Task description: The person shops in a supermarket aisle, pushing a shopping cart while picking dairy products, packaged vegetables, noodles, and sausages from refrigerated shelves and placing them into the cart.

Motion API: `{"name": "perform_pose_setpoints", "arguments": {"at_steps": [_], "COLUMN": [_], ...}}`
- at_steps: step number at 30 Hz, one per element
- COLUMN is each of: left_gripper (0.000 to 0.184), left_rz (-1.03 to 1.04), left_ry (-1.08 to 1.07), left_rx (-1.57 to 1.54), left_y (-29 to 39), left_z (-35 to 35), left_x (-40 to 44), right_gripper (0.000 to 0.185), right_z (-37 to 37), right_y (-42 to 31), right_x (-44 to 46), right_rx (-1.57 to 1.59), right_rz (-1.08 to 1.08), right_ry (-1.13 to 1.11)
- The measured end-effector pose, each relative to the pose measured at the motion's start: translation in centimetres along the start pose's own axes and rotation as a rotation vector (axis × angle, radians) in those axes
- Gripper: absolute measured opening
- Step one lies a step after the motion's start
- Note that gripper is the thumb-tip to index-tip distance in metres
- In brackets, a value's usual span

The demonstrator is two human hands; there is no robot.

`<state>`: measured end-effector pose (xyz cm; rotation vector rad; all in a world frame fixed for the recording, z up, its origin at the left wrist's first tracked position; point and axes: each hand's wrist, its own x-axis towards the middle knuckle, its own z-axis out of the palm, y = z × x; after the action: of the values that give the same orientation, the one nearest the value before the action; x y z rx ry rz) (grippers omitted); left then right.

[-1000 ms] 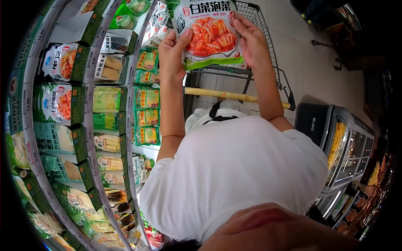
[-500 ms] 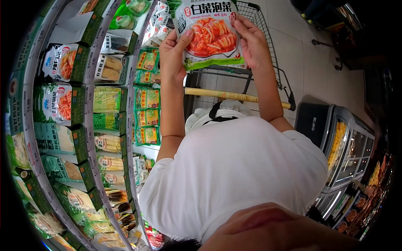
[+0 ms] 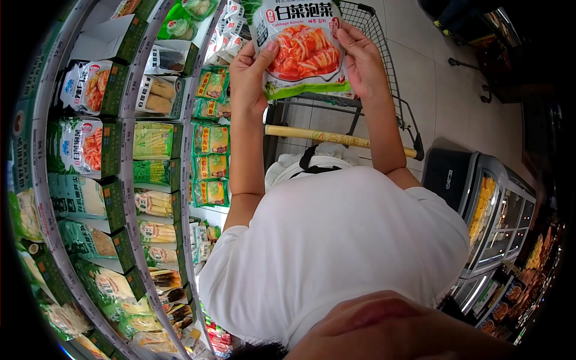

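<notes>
A packet of cabbage kimchi [image 3: 303,51] is held up at the top of the head view, its printed front facing me. My left hand [image 3: 252,69] grips its left edge, thumb on the front and fingers behind. On the opposite edge, my right hand [image 3: 360,57] pinches the packet with the thumb over the front. Below and behind the packet is a shopping cart [image 3: 393,78] with a yellow handle [image 3: 342,138]. Similar kimchi packets [image 3: 90,147] stand in a shelf box at the left.
Shelves with price strips [image 3: 129,180] run along the left, loaded with bagged vegetables and green-yellow packs [image 3: 211,153]. A glass-fronted display case [image 3: 495,204] stands at the right. Part of another person [image 3: 447,18] shows at the upper right, on the tiled floor [image 3: 420,66].
The packet and both hands stay almost still, with the packet a touch lower. At the upper right, more of the other person's legs has come into view.
</notes>
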<state>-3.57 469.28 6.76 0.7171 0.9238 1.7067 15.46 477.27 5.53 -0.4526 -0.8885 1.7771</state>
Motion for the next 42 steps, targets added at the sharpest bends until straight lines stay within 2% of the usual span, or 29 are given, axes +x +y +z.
{"name": "perform_pose_setpoints", "arguments": {"at_steps": [10, 12, 16, 18, 20, 22, 24, 26, 28, 29, 30, 32, 34, 35, 36, 38, 39, 40, 41, 42], "left_gripper": [0.024, 0.023, 0.022, 0.023, 0.023, 0.024, 0.024, 0.025, 0.028, 0.034, 0.039, 0.032, 0.036, 0.037, 0.037, 0.035, 0.034, 0.034, 0.035, 0.033], "left_rz": [-0.027, -0.005, 0.013, 0.019, 0.044, -0.025, -0.144, -0.183, -0.307, -0.365, -0.316, -0.454, -0.545, -0.456, -0.467, -0.386, -0.420, -0.471, -0.314, -0.281], "left_ry": [-0.022, -0.050, -0.177, -0.204, -0.280, -0.291, -0.360, -0.376, -0.448, -0.505, -0.568, -0.584, -0.538, -0.562, -0.553, -0.587, -0.567, -0.540, -0.592, -0.671], "left_rx": [-0.002, 0.068, 0.091, 0.139, 0.326, 0.350, 0.550, 0.601, 0.813, 0.978, 1.010, 1.287, 1.114, 1.226, 1.226, 1.251, 1.281, 1.183, 1.250, 1.363], "left_y": [-0.3, -1.1, -4.1, -5.6, -7.8, -10.6, -13.7, -16.3, -19.0, -23.2, -26.3, -27.2, -30.2, -31.9, -33.3, -35.3, -36.3, -38.6, -39.6, -39.5], "left_z": [0.7, 0.9, 0.7, 0.2, -0.5, -1.6, -2.7, -2.9, -3.5, -5.9, -7.5, -6.0, -7.1, -7.9, -8.6, -9.6, -9.7, -11.0, -11.7, -11.6], "left_x": [0.4, 1.3, 5.2, 7.3, 9.7, 11.8, 13.3, 14.0, 14.4, 16.1, 16.6, 16.0, 15.8, 15.8, 15.8, 16.0, 16.0, 16.2, 16.0, 16.2], "right_gripper": [0.033, 0.033, 0.034, 0.048, 0.053, 0.036, 0.041, 0.043, 0.039, 0.035, 0.035, 0.039, 0.039, 0.040, 0.040, 0.042, 0.042, 0.044, 0.044, 0.047], "right_z": [-0.2, -0.6, -6.2, -7.4, -9.5, -11.4, -15.1, -18.8, -22.2, -23.9, -26.0, -29.5, -30.7, -31.1, -32.4, -35.2, -34.3, -35.0, -35.9, -37.0], "right_y": [-0.7, -1.0, -0.2, -1.2, -1.0, -1.1, 0.4, 2.0, 3.9, 5.1, 6.6, 9.3, 9.9, 10.4, 11.6, 14.2, 13.6, 14.2, 15.2, 16.3], "right_x": [0.2, 0.8, 4.5, 5.7, 6.5, 6.5, 6.8, 6.6, 6.0, 5.7, 5.1, 4.5, 4.4, 4.7, 4.6, 4.5, 4.9, 4.9, 4.7, 4.8], "right_rx": [-0.033, -0.151, -0.327, -0.346, -0.339, -0.737, -0.765, -1.104, -1.141, -1.174, -1.176, -1.198, -1.257, -1.314, -1.307, -1.241, -1.262, -1.305, -1.345, -1.418], "right_rz": [0.007, 0.020, -0.006, 0.120, 0.136, 0.032, 0.087, 0.302, 0.377, 0.445, 0.456, 0.418, 0.463, 0.495, 0.503, 0.423, 0.499, 0.481, 0.407, 0.371], "right_ry": [0.012, -0.069, -0.133, -0.108, -0.116, -0.185, -0.155, -0.120, -0.163, -0.211, -0.217, -0.270, -0.307, -0.336, -0.346, -0.288, -0.287, -0.283, -0.291, -0.352]}}
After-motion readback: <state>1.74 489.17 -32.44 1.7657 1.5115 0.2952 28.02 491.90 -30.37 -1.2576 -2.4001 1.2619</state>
